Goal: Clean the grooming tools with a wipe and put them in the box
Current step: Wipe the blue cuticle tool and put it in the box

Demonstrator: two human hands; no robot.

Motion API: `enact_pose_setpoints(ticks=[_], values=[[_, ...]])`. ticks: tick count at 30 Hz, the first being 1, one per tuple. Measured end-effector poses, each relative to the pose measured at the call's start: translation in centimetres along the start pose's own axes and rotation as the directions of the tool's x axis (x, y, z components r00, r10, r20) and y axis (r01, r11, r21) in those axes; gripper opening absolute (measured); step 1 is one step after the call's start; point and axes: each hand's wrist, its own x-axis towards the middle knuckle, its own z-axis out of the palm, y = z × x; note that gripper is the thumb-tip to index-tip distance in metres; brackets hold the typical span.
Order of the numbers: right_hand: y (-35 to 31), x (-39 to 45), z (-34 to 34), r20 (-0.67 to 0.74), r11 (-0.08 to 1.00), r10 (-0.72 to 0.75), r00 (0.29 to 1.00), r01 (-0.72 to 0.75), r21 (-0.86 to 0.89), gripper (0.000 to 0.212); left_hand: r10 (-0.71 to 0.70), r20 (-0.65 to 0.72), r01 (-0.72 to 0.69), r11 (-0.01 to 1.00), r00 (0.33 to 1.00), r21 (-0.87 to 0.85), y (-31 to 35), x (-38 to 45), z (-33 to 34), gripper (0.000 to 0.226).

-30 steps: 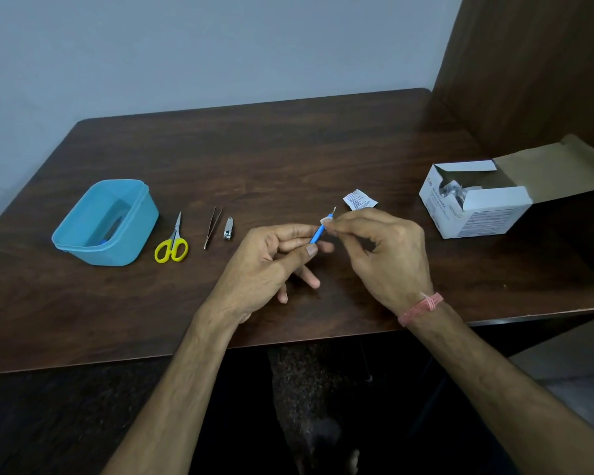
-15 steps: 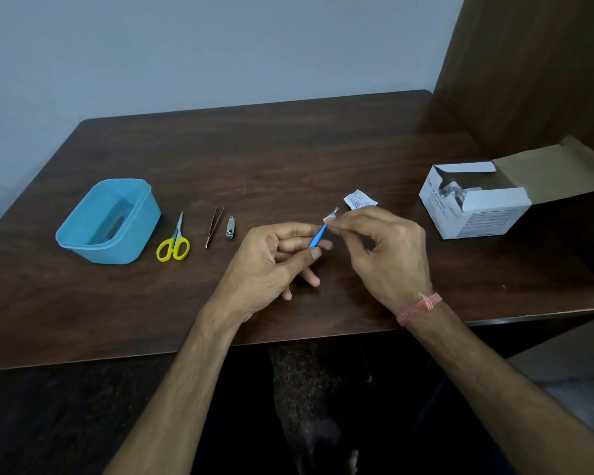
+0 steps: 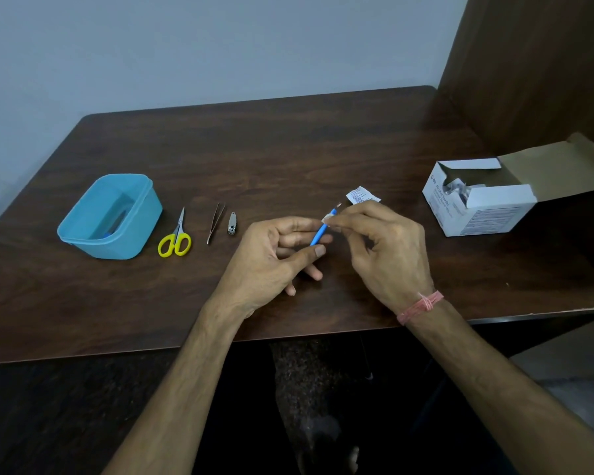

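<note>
My left hand [image 3: 275,255] holds a thin blue-handled tool [image 3: 319,234] between thumb and fingers, its metal tip pointing up and away. My right hand [image 3: 384,248] pinches a small white wipe [image 3: 327,217] around the tool's upper part. A blue plastic box [image 3: 83,217] stands at the left with something blue inside. Yellow-handled scissors [image 3: 175,240], tweezers [image 3: 216,221] and a nail clipper [image 3: 232,223] lie in a row to the right of the box.
A torn wipe sachet [image 3: 360,194] lies just beyond my right hand. An open white cardboard carton [image 3: 480,214] of sachets sits at the right, near a brown wooden panel [image 3: 535,70]. The dark wooden table's [image 3: 288,159] front edge runs below my wrists.
The wipe in my right hand has slid slightly along the tool's upper end. Both hands stay in nearly the same place.
</note>
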Motion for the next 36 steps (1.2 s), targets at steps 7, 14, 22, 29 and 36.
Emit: enact_pose_setpoints(ticks=[7, 14, 22, 29, 36], values=[[0.06, -0.15, 0.04, 0.010, 1.000, -0.014, 1.000, 0.014, 0.003, 0.034, -0.013, -0.002, 0.013, 1.000, 1.000, -0.015, 0.02, -0.03, -0.04, 0.035], [-0.03, -0.24, 0.02, 0.029, 1.000, -0.031, 0.999, 0.031, 0.006, 0.033, -0.016, -0.002, 0.016, 1.000, 1.000, -0.022, 0.07, -0.03, 0.12, 0.037], [0.00, -0.07, 0.03, 0.035, 1.000, -0.018, 0.999, 0.017, 0.025, 0.034, 0.009, -0.010, -0.010, 0.998, 1.000, -0.054, 0.64, -0.36, 0.19, 0.070], [-0.35, -0.09, -0.02, 0.023, 0.998, -0.059, 0.998, 0.059, -0.014, 0.035, 0.005, -0.013, -0.006, 0.999, 1.000, -0.049, 0.72, -0.28, 0.13, 0.070], [-0.40, -0.06, -0.06, 0.058, 0.998, -0.059, 0.997, 0.058, 0.022, 0.035, -0.006, -0.024, 0.005, 0.999, 1.000, -0.049, 0.76, -0.32, 0.14, 0.071]])
